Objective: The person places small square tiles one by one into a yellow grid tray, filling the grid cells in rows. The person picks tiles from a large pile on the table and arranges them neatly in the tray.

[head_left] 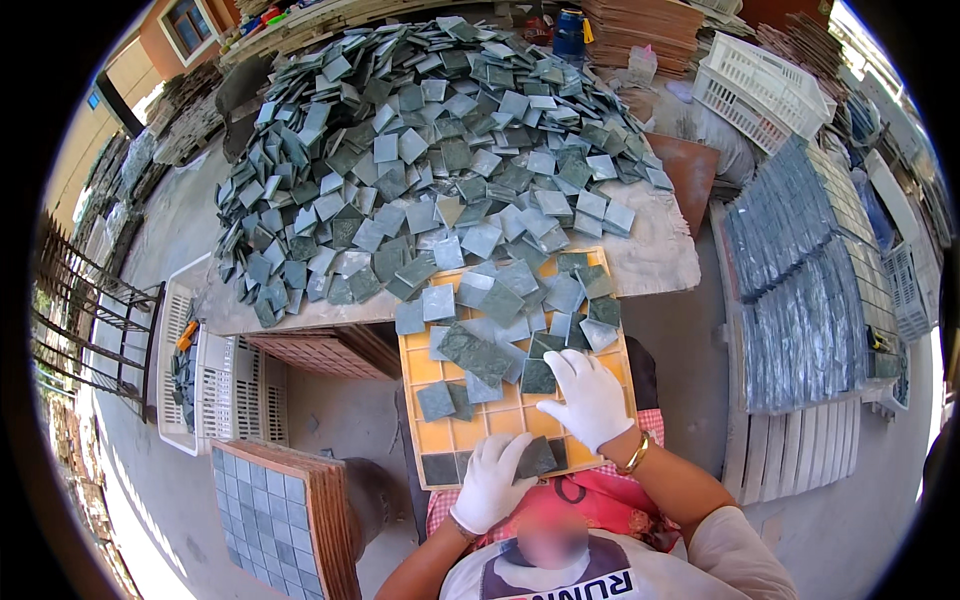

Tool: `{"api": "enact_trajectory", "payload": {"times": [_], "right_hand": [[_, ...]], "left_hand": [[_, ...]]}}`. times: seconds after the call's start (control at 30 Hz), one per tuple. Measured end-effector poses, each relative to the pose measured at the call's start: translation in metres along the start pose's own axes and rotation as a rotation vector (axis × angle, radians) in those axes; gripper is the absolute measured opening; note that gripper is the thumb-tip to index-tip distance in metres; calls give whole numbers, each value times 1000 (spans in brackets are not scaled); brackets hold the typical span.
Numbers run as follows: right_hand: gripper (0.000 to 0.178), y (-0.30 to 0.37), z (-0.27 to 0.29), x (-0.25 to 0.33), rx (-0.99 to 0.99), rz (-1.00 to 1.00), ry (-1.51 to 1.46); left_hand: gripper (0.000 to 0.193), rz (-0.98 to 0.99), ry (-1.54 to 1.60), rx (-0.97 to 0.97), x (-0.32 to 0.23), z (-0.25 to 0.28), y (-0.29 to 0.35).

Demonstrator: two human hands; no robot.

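A yellow gridded tray (590,455) rests over my lap, with loose square grey-green stone tiles (500,303) piled across its far half. My left hand (490,485), in a white glove, is at the tray's near edge. Its thumb and fingertips are closed about a dark stone tile (537,458) in the near row; the palm hides part of that row. White-gloved too, my right hand (590,405) is over the tray's right side, thumb and fingers apart. Its fingertips touch or nearly touch a dark green tile (538,377). A larger rough tile (475,352) lies over others nearby.
Beyond the tray, a big heap of stone tiles (420,150) covers the table (660,235). At left are a white crate (215,375) and a stack of tile-faced panels (262,515). Wrapped tile stacks (800,300) stand on a pallet at right.
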State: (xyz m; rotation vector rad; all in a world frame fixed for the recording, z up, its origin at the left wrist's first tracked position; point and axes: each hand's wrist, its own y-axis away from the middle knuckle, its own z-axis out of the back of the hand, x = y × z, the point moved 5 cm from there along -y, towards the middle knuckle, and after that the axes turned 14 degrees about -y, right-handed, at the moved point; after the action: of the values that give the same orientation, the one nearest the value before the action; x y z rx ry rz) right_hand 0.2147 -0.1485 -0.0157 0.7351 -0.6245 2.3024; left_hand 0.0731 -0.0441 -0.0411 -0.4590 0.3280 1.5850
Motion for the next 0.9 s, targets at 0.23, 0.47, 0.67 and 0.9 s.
{"api": "enact_trajectory", "payload": {"times": [0.23, 0.47, 0.67, 0.9], "right_hand": [[37, 0, 7, -24, -58, 26, -13], [52, 20, 23, -41, 137, -230, -204], [58, 15, 7, -30, 100, -26, -145], [65, 1, -15, -17, 127, 9, -1]], "left_hand": [[66, -175, -17, 53, -22, -20, -9], [70, -232, -148, 49, -46, -31, -31], [58, -233, -188, 17, -40, -46, -31], [49, -235, -180, 81, -44, -42, -32]]}}
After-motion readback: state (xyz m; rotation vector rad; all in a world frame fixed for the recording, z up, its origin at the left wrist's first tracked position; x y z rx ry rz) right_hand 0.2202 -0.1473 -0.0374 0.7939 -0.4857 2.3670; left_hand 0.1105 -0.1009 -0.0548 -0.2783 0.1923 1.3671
